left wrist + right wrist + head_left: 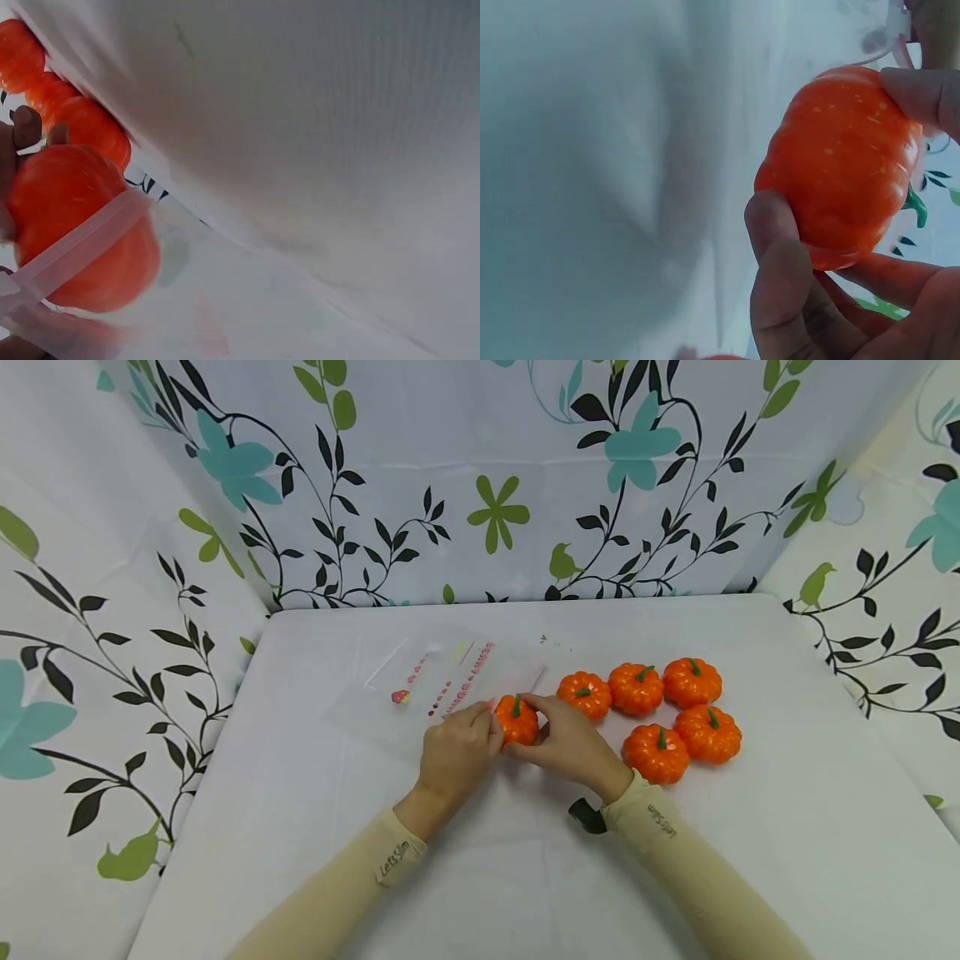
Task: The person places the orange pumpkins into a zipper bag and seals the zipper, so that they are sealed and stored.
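Note:
A small orange pumpkin (pixel 516 720) with a green stem is between my two hands at the middle of the table. My right hand (pixel 570 739) holds it by the sides, thumb and fingers round its ribbed body, plain in the right wrist view. On its left, my left hand (pixel 459 747) pinches the edge of a clear plastic bag (pixel 468 681) with red print, which lies flat beyond that hand. A pinkish strip (pixel 82 241) of the bag's mouth crosses in front of the pumpkin in the left wrist view. The left fingertips are mostly hidden there.
Several more orange pumpkins (pixel 693 683) sit grouped on the white table (pixel 480 893), right of my right hand. A small black object (pixel 587 816) shows beside the right sleeve cuff. Leaf-patterned cloth (pixel 420 468) hangs behind the table.

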{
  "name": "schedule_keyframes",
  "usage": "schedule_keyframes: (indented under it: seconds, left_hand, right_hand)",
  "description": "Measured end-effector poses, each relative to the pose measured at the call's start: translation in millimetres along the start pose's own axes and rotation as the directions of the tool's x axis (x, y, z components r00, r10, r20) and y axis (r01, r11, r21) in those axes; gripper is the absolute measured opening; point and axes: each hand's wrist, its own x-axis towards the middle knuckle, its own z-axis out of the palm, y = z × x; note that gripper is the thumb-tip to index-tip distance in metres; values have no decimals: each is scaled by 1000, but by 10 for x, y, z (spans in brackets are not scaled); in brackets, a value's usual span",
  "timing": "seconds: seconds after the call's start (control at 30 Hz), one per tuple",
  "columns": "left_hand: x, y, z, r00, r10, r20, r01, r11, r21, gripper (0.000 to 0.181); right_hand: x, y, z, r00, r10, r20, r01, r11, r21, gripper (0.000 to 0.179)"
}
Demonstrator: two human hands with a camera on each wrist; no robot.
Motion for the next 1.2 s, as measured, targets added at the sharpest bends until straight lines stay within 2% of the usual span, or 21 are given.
schedule_keyframes:
  seconds: [0.1,0.2,0.37,0.43,0.53,0.67,0.83,0.97,1.2]
  left_hand:
    - [-43,36,9,999,50,-20,-49,998,47,10]
    - [-84,68,24,996,76,-40,-73,995,74,12]
    - [-134,114,32,996,76,-37,-74,996,46,13]
    - [-149,122,33,998,62,-24,-61,998,27,12]
    - [-165,126,25,999,43,-14,-43,999,-4,11]
    - [-175,120,25,999,37,-33,-38,999,-22,8]
    - [-166,112,32,998,41,-57,-42,999,-20,10]
    - [-155,130,38,997,48,-56,-49,999,-12,10]
    - [-147,183,50,998,65,-25,-65,998,2,11]
  right_hand:
    - [40,14,57,999,-27,33,28,999,-19,83]
    - [69,17,100,997,-41,66,43,999,-23,77]
    - [123,23,152,993,-60,98,62,998,-15,51]
    - [137,26,162,992,-67,103,68,998,-1,48]
    - [140,42,165,989,-84,120,78,995,55,55]
    - [103,84,152,989,-71,133,51,988,147,68]
    - [53,131,119,996,-20,89,0,976,216,76]
    - [53,139,105,998,-15,67,-3,963,268,69]
    - [76,119,130,993,-98,71,66,930,363,46]
